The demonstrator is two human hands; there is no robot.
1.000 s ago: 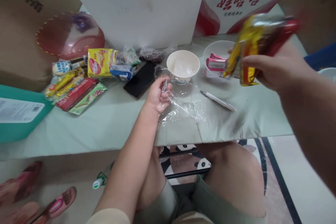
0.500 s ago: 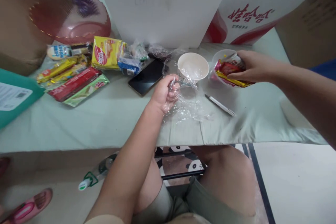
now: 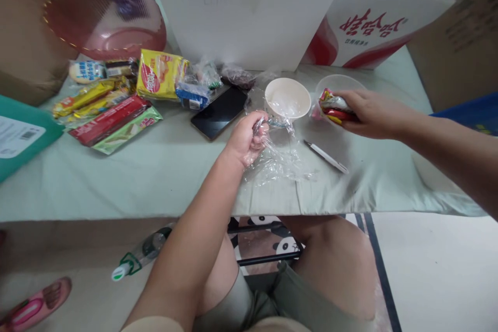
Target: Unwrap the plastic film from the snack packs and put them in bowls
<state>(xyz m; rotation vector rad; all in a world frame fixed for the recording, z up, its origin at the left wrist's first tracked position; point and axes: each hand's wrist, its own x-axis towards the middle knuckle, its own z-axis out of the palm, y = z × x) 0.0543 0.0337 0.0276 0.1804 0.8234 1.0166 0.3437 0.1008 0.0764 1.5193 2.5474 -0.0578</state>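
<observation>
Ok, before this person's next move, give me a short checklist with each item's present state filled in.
1. Left hand has a grip on the clear plastic: ok, fingers curled around it.
2. Right hand is free: not ok, it grips the wrapped snacks.
3. Wrapped snacks touch the bottom of the clear bowl: cannot tell, the hand and packets block the view.
4. White bowl stands upright: ok.
5. Space right in front of the white bowl is free: not ok, clear plastic is bunched there.
6. Pen lies apart from both hands: ok.
</observation>
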